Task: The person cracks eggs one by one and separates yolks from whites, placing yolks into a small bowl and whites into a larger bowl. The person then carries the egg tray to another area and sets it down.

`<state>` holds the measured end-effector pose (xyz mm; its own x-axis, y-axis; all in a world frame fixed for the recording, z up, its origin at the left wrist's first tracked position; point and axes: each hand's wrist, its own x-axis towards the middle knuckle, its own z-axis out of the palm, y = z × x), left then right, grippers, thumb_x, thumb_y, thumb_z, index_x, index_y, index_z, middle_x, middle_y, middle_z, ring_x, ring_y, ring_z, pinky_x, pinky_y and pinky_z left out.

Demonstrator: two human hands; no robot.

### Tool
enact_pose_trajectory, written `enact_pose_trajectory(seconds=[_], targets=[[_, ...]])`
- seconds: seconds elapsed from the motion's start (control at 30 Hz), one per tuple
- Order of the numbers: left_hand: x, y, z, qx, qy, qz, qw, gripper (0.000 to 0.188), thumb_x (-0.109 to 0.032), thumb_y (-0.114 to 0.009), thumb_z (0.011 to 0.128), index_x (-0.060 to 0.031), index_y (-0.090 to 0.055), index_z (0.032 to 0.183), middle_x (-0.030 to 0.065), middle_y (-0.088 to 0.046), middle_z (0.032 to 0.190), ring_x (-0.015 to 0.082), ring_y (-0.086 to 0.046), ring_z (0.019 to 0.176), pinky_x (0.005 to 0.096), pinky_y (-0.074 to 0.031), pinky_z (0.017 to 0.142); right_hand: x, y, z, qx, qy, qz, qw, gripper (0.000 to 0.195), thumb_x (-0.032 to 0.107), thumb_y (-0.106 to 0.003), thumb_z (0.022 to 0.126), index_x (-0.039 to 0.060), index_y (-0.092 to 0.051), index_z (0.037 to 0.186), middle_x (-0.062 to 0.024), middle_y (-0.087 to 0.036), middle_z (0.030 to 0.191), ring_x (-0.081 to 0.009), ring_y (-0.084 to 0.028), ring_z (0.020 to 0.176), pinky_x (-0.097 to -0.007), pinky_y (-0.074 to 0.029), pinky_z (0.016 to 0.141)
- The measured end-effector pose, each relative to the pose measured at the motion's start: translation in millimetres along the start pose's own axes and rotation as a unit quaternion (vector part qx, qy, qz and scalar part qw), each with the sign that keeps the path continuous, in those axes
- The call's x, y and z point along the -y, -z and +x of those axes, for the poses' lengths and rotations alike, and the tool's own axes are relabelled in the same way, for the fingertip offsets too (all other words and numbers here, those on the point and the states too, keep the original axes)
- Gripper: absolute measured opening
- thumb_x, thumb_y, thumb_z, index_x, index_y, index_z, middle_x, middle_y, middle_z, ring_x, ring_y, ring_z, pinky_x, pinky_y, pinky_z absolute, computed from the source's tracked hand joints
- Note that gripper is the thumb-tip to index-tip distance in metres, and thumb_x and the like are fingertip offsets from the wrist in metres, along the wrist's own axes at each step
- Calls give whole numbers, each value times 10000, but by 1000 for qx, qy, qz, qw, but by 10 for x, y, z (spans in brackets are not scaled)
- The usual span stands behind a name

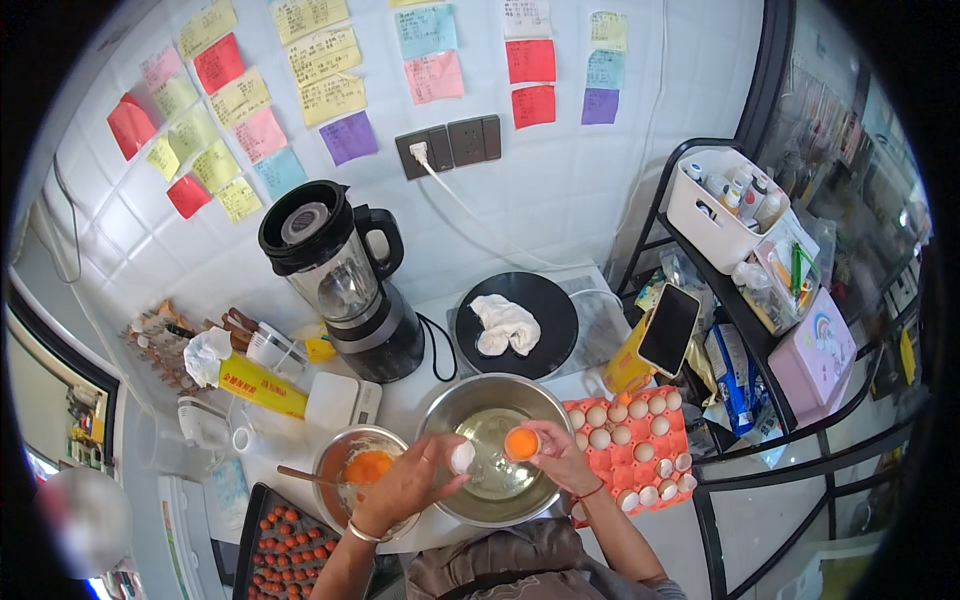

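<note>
Over a large steel bowl (499,514) with clear egg white in it, my left hand (409,476) holds an empty-looking eggshell half (462,456). My right hand (562,456) holds the other shell half, with an orange egg yolk (521,444) in it. The two halves are apart. To the left, a smaller steel bowl (330,510) contains several yolks (367,466) and a spatula with a wooden handle (296,474). On the right lies a red egg tray (622,454) with whole eggs and several broken shells.
Behind the bowls are a blender (345,285), a white kitchen scale (343,401) and a black round plate (555,322) bearing a white cloth (504,324). A dark baking tray (247,532) of small orange-red balls is at lower left. A phone (670,330) and a black shelf rack (709,274) stand right.
</note>
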<state>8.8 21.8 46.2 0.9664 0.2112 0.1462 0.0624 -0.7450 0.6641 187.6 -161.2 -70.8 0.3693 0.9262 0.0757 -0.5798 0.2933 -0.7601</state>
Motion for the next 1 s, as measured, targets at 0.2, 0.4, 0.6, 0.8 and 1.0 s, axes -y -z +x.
enact_pose_trajectory(seconds=[0.2,0.4,0.6,0.8,1.0], targets=[[130,-114,-28,-24,-16,26,999,490,-225,-742,799,-59,-502,1192,138,-588,1136,336,-606,993,404,-522,826,-13,36,-43,-32,-2,-47,998,543,-46,-621,847,11,-424,1350,-99,-507,1314,-197,-511,1220,-371,-441,1033],[45,-169,-25,-23,-26,121,992,490,-194,-746,783,-73,-509,1194,108,-587,1160,324,-596,1016,409,-512,844,-11,25,-80,-48,-16,-43,998,567,-70,-614,841,6,-415,1367,-87,-488,1348,-177,-514,1215,-316,-445,1016],[57,-460,-71,-98,69,-21,993,534,-161,-776,766,-52,-507,1214,123,-609,1129,250,-638,950,333,-532,794,115,-143,-56,-27,-34,-80,996,574,-72,-619,842,15,-424,1374,-85,-463,1382,-172,-523,1197,-301,-437,1010],[164,-824,-77,-121,133,-252,951,528,-144,-774,791,-15,-485,1215,136,-652,1031,193,-672,904,289,-542,750,416,-481,81,22,39,-326,944,528,-32,-649,797,44,-539,1308,-91,-536,1253,-192,-553,1132,-309,-449,977],[161,-893,-71,-141,121,-358,915,539,28,-720,802,-26,-401,1233,117,-560,1186,178,-599,1059,301,-506,888,764,-822,155,25,66,-561,825,497,36,-685,736,144,-638,1219,-93,-577,1130,-233,-586,1049,-313,-515,850]])
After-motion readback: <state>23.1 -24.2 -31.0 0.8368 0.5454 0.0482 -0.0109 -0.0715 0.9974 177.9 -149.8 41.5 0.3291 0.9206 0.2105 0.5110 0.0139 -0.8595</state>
